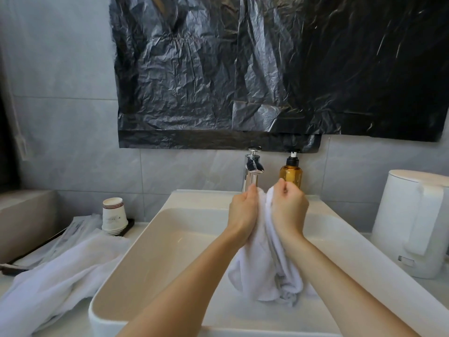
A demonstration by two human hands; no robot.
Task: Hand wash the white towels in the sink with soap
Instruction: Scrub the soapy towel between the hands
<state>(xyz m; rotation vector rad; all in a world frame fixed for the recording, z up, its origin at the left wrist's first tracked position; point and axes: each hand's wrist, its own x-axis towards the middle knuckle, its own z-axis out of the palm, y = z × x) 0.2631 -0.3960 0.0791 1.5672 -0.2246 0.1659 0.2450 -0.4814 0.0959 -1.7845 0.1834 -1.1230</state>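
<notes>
I see L hand & R hand, both fingers clenched round white towel, bunched betw. them above sink. 2nd towel draped over sink's left rim.

Top of the white terry towel swallowed between left grip and right grip; chrome tap, base partly behind the left grip; white plastic kettle clipped by the right edge; stacked paper cups, print unreadable.
</notes>
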